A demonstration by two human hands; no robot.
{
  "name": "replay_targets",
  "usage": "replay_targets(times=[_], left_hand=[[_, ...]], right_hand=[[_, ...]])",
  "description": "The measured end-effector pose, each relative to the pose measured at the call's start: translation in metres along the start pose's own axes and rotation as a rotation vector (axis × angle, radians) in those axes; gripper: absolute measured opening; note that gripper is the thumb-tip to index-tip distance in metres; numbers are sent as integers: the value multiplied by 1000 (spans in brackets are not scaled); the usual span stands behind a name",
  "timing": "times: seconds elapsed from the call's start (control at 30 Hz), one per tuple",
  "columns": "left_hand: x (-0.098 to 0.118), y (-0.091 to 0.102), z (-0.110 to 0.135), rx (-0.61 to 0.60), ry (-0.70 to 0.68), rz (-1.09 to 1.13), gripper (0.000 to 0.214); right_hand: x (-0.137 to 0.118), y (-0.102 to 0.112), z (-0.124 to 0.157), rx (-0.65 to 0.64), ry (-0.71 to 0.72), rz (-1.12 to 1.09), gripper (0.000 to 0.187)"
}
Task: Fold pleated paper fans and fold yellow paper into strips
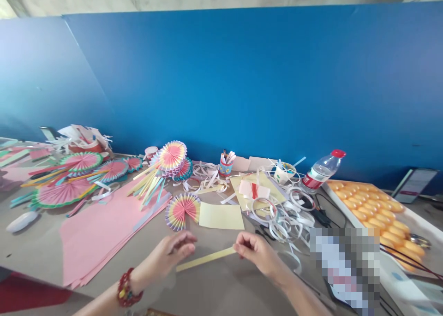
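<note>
My right hand (254, 251) pinches one end of a narrow pale-yellow paper strip (207, 259), which slants down to the left just above or on the table. Close to the strip's other end is my left hand (175, 251), its fingers loosely bent and apart from the thumb, with nothing visible in it. A red beaded bracelet circles the left wrist. Beyond the hands lies a pleated paper fan (182, 211) in pink, yellow and lilac, with a gap at its bottom. Beside it rests a pale-yellow paper rectangle (221, 216).
Pink paper sheets (104, 233) and finished fans (65, 193) lie to the left. Curled white strips (280, 223) tangle at the right, near a bottle (323, 170) with a red cap. A tray of orange domed pieces (374, 210) stands farther right. A blue partition (228, 76) rises behind.
</note>
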State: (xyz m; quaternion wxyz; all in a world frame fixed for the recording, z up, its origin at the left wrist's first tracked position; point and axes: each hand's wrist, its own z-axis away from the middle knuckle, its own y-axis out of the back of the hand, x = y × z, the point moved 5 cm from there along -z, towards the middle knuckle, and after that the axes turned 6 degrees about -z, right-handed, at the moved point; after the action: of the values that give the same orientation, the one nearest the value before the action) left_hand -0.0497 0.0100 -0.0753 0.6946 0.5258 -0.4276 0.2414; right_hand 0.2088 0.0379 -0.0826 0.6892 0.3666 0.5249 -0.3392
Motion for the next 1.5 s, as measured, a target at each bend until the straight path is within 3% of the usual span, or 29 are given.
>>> replay_targets(times=[0.13,0.27,0.43,0.57,0.7,0.83,0.93,1.03,1.13,1.23,1.4,1.5], left_hand=[[12,-11,-9,-72,-26,-109,15],[16,-7,-4,-86,-43,-75,24],[14,-5,0,-95,-30,-127,15],[5,18,6,-55,-17,-187,15],[-11,50,20,4,-36,-453,22],[-14,63,20,100,-40,-684,19],[7,54,-2,151,-181,-771,21],[26,31,-34,110,-371,-926,22],[29,7,-60,76,-552,-1126,30],[20,-8,-71,79,-683,-1219,25],[19,-11,-74,95,-777,-1152,15],[35,-1,-68,214,-820,-1082,15]], right_hand=[[9,-7,-2,17,15,76,48],[12,-10,-4,23,32,113,52],[15,-21,-13,26,81,179,50],[13,-18,-6,50,157,287,39],[17,-8,11,51,131,377,30],[19,-5,21,66,121,432,24],[14,-8,20,88,140,447,20],[6,-15,19,89,162,464,15],[1,-19,23,81,160,490,12],[1,-18,29,90,146,513,13],[2,-15,33,156,237,539,15],[-7,-10,31,293,372,656,21]])
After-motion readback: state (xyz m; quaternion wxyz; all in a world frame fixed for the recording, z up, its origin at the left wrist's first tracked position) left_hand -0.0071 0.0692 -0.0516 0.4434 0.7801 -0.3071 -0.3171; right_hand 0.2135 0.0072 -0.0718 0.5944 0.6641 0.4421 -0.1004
